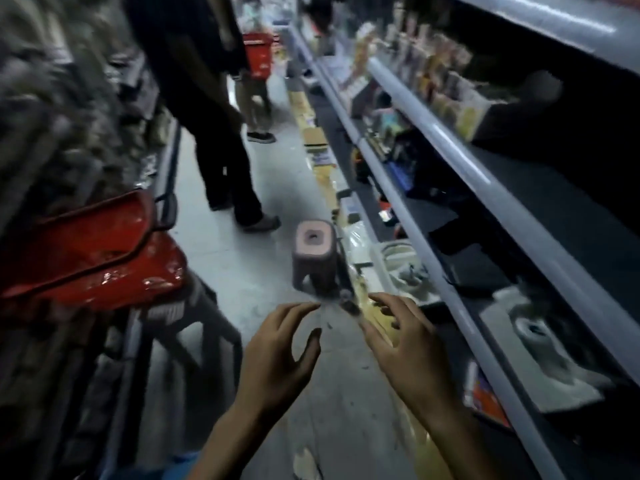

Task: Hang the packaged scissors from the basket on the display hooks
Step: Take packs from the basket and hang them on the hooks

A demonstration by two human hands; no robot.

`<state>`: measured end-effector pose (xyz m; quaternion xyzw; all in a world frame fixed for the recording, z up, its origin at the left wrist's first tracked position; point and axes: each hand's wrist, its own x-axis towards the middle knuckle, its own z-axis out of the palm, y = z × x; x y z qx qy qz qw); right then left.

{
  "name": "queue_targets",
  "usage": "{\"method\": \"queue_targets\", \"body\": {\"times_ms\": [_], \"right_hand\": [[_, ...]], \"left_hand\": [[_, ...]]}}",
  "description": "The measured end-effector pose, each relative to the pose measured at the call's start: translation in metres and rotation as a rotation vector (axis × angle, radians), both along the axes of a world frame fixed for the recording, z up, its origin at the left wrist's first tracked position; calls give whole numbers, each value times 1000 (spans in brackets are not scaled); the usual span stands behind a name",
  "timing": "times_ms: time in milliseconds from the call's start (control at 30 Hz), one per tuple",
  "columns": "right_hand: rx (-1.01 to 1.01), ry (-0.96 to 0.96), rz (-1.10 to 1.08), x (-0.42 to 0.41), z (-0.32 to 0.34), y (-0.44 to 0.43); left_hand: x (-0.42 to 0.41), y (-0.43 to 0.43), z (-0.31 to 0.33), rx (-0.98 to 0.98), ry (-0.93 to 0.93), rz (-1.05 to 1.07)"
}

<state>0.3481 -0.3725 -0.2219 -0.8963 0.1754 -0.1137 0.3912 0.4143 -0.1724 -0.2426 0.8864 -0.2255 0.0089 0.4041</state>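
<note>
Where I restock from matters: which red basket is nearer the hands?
The left red basket, resting on a dark stool; the far red basket is down the aisle.
</note>
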Motion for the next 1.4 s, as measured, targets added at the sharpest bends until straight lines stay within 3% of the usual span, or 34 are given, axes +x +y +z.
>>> {"method": "queue_targets", "body": {"times_ms": [233,367,700,1133,1400], "right_hand": [[-71,69,295,119,-37,66],[-93,120,428,179,-58,96],[-188,210,745,345,-111,149],[-267,293,1075,529,-131,227],[-362,258,1232,607,-143,314]], "left_hand": [[67,93,-30,77,59,276],[101,132,-53,218,56,338],[208,201,-117,394,311,540],[331,255,-135,428,439,924],[406,314,-165,462,436,993]]}}
